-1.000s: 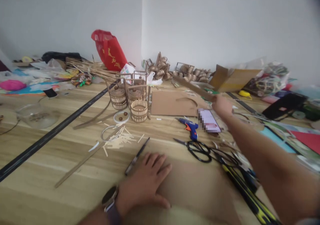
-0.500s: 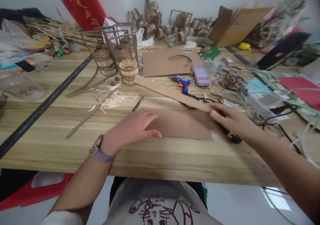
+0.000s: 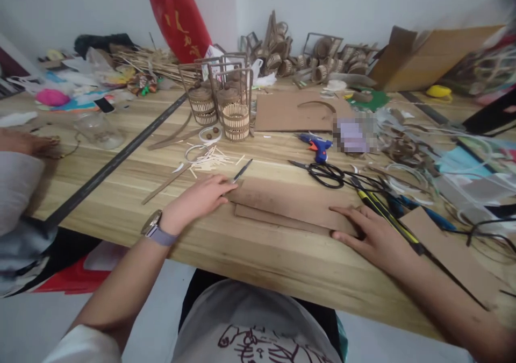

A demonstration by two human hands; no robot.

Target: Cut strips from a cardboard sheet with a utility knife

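A brown cardboard piece lies flat in front of me, with a second cardboard piece showing along its near edge. At the left end, the fingers and thumb of my left hand close together on the cardboard's corner. My right hand rests over the right end, fingers apart, thumb at the near edge. Just beyond my left fingertips lies a pen. A yellow-and-black utility knife is beside my right hand. Another cardboard strip lies partly alongside my right forearm.
Black-handled scissors and a blue glue gun lie beyond the cardboard. Small slatted baskets stand behind scattered thin sticks. Cables and clear tubing clutter the right side. Another person's sleeve is at the left edge.
The cardboard strip my right hand held up is no longer raised over the scissors, which now show. My left hand has closed at the cardboard's left end. The camera has turned left.
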